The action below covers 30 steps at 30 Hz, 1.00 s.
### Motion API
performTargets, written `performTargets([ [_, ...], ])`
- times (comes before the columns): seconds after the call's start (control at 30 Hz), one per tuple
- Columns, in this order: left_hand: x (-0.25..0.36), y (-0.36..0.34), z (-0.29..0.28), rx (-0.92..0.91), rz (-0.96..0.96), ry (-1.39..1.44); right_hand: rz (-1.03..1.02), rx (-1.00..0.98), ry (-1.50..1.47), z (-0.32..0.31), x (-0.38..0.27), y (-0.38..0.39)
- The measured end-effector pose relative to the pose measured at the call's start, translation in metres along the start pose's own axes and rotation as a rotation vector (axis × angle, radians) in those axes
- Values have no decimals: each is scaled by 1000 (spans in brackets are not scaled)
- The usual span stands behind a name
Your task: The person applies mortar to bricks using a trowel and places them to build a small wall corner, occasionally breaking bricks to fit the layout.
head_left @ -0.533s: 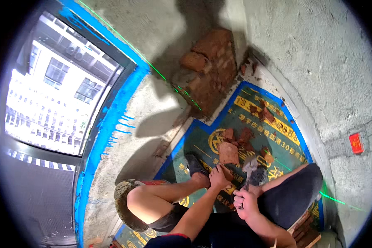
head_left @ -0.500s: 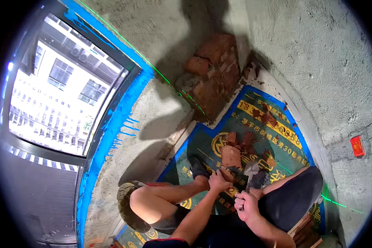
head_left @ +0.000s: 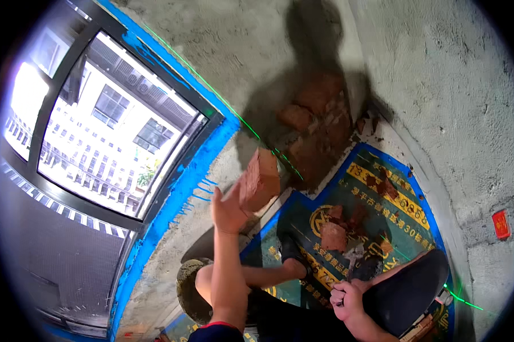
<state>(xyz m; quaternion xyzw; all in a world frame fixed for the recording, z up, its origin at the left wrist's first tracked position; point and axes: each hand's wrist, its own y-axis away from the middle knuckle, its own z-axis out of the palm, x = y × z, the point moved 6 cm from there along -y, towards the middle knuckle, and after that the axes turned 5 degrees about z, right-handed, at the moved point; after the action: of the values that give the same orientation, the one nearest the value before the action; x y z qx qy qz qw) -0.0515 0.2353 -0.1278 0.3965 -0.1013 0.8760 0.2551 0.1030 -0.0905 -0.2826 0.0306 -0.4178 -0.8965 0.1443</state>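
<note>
My left hand (head_left: 229,210) is raised on the left, its fingers against a reddish brick (head_left: 262,183). The brick is tilted upward in front of the wall, and the thumb stands apart from it; the brick hides some fingers. Low at the right, my right hand (head_left: 348,298) is closed round the handle of a hand tool (head_left: 351,271) with a slim grey end, whose kind I cannot make out. Just beyond the tool, a broken brick (head_left: 333,236) and smaller red pieces lie on the green floor sheet (head_left: 302,219).
A low brick stack (head_left: 320,134) stands in the shadowed corner, with a green laser line (head_left: 247,122) beside it. A window (head_left: 120,128) with a blue-painted border is at the left. A small red box (head_left: 500,224) is on the right wall. More rubble (head_left: 385,185) lies on the sheet.
My left hand has risen from between my legs toward the upper left with the brick. My right hand stays low with the tool. The view has shifted, moving the surroundings rightward and down.
</note>
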Motion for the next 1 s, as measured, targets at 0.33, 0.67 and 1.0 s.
performTargets([
  [0.33,-122,5,20,-103,-83,929,81,28,2,-25,18,-18],
  [0.67,-157,78,-1,165,-149,476,96,-3,77,-16,24,-16],
  [1.0,27,-112,17,77,175,-1003,143,3,59,-13,32,-18],
])
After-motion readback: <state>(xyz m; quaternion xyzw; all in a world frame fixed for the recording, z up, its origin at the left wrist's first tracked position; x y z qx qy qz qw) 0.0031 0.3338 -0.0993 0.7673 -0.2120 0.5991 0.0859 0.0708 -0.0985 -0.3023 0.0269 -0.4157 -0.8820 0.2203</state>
